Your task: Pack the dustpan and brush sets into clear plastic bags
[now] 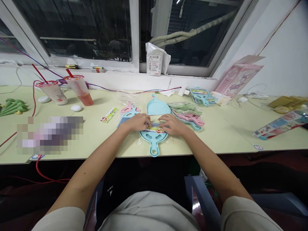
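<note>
A light blue dustpan and brush set (154,138) lies near the table's front edge, its handle towards me. Clear plastic shows around it, and a colourful label (155,129) crosses its upper part. My left hand (141,122) has curled fingers pinched at the left end of that label. At the right end, my right hand (172,124) presses with bent fingers and thumb. What exactly the fingertips grip is too small to make out. Just beyond the hands rests a loose light blue dustpan (157,106). Pink and blue brushes (128,114) lie beside my left hand.
Bagged green, pink and blue sets (190,114) are piled right of my hands. Another wrapped set (201,95) lies farther back. A loose label (109,115) is at left, with two drink cups (80,91) behind. A pink box (239,77) leans by the wall.
</note>
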Demonstrator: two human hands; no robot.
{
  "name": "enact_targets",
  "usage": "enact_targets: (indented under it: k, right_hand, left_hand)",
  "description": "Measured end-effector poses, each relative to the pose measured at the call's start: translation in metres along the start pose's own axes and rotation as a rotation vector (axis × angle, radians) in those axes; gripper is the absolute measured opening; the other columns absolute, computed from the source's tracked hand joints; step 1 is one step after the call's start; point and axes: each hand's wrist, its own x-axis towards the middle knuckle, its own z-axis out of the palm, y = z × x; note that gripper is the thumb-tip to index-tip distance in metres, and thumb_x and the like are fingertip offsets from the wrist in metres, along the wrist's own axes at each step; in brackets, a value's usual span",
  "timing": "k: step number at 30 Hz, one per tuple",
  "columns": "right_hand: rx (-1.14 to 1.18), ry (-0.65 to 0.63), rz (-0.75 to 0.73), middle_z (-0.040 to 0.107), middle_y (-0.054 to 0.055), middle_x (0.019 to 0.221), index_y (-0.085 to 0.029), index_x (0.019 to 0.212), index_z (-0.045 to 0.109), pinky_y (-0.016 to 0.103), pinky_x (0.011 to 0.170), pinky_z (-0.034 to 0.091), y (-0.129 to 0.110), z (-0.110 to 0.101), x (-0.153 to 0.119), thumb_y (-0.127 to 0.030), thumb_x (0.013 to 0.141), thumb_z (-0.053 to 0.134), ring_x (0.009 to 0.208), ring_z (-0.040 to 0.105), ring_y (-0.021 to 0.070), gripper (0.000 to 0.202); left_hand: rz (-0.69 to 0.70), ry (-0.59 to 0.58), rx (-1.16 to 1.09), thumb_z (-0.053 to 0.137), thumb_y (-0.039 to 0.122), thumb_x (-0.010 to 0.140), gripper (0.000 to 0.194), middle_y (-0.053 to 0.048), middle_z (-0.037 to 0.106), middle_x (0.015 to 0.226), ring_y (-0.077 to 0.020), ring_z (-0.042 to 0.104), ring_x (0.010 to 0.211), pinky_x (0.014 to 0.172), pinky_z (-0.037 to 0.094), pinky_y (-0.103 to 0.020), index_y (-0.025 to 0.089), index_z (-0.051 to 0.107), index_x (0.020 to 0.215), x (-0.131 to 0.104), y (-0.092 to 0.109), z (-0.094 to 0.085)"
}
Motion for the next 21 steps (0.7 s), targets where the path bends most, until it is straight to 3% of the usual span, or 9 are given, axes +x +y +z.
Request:
enact_targets:
  k: [12,21]
  right_hand:
    - [0.023,0.045,0.045,0.072,0.005,0.137,-0.029,0.109,0.085,0.058,0.114,0.048,0.017,-0.010,-0.022,-0.019,0.096,0.061,0.132,0.061,0.0304,0.029]
    - [0.119,0.118,0.162,0.076,0.006,0.131,-0.027,0.100,0.086,0.054,0.113,0.049,0.022,-0.010,-0.031,-0.029,0.104,0.054,0.126,0.067,0.0281,0.032]
  left_hand:
    - [0.004,-0.012,-0.018,0.051,0.011,0.083,0.047,-0.002,0.075,0.119,-0.0250,0.064,0.113,0.097,0.047,-0.038,0.031,0.085,0.107,0.001,-0.006,0.001]
    - [-0.007,-0.002,-0.051,0.052,0.012,0.083,0.044,-0.001,0.076,0.116,-0.0229,0.067,0.106,0.092,0.048,-0.034,0.031,0.086,0.103,0.000,-0.011,0.000]
